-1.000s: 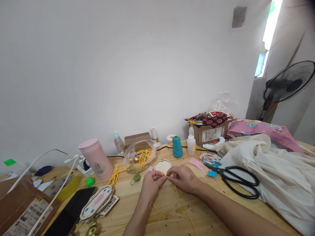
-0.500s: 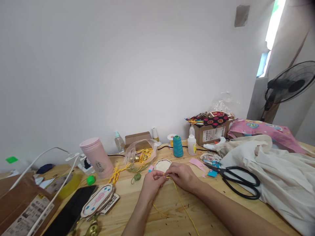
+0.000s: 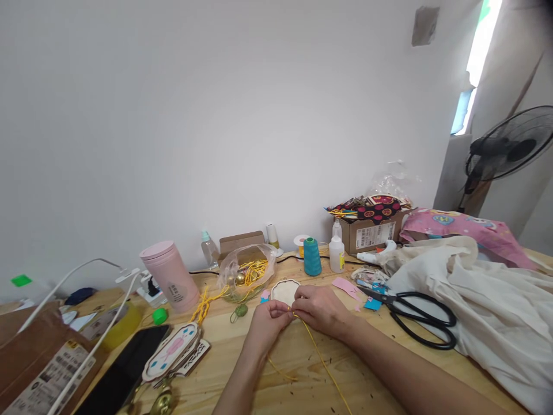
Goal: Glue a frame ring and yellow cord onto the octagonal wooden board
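Both hands meet over the wooden table, pinching a yellow cord [image 3: 322, 360] between their fingertips. My left hand [image 3: 268, 323] is closed on the cord, and one strand hangs below it onto the wood. From the fingers of my right hand [image 3: 322, 308], also closed on the cord, a longer strand runs down toward the front edge of the picture. Just behind the fingers lies a pale wooden plaque [image 3: 285, 290] with a scalloped dark outline, partly covered by the hands. The exact crossing of the cord at the fingertips is too small to make out.
Black-handled scissors [image 3: 421, 317] lie at right beside white cloth [image 3: 470, 300]. Behind stand a teal thread cone [image 3: 311, 257], a white glue bottle [image 3: 337, 255] and a bag of yellow cord and bells [image 3: 248, 272]. At left are a pink tumbler [image 3: 169, 276], a phone [image 3: 125, 369] and decorated plaques [image 3: 170, 351].
My right hand has shifted slightly to the right and down, its fingers still at the cord. My left hand stays nearly in place.
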A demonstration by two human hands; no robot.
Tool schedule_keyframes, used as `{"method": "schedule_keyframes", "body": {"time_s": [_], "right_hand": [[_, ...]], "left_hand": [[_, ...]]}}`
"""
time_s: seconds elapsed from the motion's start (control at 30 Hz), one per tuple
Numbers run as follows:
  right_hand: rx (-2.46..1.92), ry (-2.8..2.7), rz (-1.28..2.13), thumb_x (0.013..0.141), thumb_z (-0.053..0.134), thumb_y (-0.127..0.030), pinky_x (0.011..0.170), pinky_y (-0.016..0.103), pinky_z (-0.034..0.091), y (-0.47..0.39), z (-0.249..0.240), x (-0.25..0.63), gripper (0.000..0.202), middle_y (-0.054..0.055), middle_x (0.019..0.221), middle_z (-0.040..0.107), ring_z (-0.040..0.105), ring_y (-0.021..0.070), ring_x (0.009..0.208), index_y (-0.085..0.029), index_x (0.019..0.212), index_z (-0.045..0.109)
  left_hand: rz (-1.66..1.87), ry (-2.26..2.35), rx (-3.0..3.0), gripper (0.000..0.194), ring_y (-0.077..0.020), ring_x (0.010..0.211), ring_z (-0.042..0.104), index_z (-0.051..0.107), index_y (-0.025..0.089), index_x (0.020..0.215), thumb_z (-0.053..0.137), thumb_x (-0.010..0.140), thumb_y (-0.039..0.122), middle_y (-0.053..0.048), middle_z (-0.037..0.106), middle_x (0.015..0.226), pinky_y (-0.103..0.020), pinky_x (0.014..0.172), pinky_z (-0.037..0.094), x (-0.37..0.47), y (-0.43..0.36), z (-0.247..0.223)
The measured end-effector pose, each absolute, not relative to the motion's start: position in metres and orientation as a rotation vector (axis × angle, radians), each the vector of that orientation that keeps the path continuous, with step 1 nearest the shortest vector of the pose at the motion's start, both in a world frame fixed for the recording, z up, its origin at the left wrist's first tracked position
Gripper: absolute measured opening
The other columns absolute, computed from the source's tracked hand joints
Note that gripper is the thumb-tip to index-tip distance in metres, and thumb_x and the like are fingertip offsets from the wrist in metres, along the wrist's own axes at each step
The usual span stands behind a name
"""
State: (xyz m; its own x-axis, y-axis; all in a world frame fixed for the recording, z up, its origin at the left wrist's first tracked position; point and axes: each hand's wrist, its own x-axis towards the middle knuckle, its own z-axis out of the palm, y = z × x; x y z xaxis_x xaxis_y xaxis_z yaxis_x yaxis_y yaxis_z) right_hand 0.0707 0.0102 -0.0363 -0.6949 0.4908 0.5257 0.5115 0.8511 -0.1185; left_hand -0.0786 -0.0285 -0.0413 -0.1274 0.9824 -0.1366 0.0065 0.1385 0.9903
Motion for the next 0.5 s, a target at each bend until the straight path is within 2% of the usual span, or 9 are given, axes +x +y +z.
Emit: {"method": "schedule_keyframes", "body": {"time_s": [0.2, 0.5], "right_hand": [[-0.686, -2.337, 0.198, 0.072, 0.054, -0.020, 0.053, 0.017, 0.033, 0.0144, -0.0436, 0.0684, 0.011, -0.001, 0.076, 0.057, 0.052, 0.0083, 0.067, -0.024, 0.077, 0.062], [-0.661, -2.419, 0.093, 0.073, 0.050, -0.019, 0.052, 0.018, 0.031, 0.0124, -0.0403, 0.0692, 0.012, -0.001, 0.071, 0.056, 0.050, 0.0090, 0.064, -0.022, 0.073, 0.061]], "left_hand": [[1.192, 1.378, 1.048, 0.022, -0.0040, 0.032, 0.038, 0.053, 0.013, 0.052, 0.071, 0.040, 0.018, 0.005, 0.053, 0.035, -0.016, 0.038, 0.022, -0.0780, -0.0288, -0.0386], [1.201, 1.404, 1.053, 0.021, -0.0033, 0.031, 0.035, 0.052, 0.013, 0.051, 0.070, 0.041, 0.016, 0.006, 0.050, 0.033, -0.016, 0.036, 0.020, -0.0772, -0.0276, -0.0413]]}}
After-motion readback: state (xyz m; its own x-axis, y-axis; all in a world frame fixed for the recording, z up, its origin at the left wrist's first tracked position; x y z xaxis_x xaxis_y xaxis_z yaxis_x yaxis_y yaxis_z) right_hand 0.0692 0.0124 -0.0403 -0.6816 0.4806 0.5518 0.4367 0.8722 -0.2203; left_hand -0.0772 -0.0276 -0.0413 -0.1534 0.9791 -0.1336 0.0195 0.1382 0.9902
